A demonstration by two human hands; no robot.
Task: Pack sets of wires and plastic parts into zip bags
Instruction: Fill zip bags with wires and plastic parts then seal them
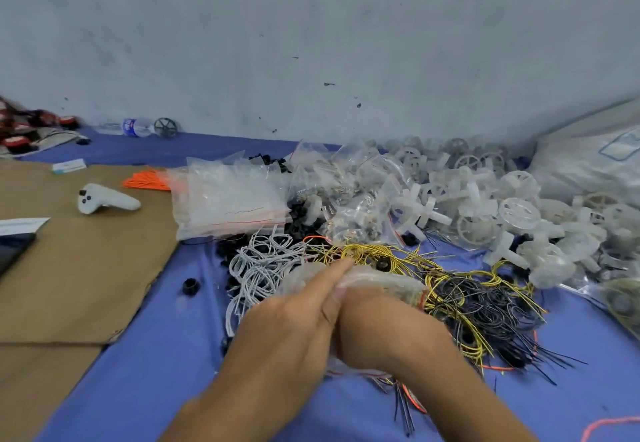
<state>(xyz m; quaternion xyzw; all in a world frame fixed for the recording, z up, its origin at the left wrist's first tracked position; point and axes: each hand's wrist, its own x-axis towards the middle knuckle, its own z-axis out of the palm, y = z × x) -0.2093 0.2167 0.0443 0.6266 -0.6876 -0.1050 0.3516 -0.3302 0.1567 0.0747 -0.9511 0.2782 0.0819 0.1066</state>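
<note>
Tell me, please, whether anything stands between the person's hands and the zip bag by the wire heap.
Nothing visible does. The left hand and the right hand both already grip the clear zip bag, held low over the yellow wires, beside the white wire coils.

Blue sheet spread up to a grey wall, crowded with loose parts.

Brown cardboard covers its left side. At centre lie a stack of clear zip bags, white wire coils below it, then yellow wires tangled into black wires toward the right. One black ring sits apart, left of the coils. A heap of white plastic wheels fills the right, with a large white sack behind it. At upper left, by the wall, lie a water bottle and a dark wheel.
</note>
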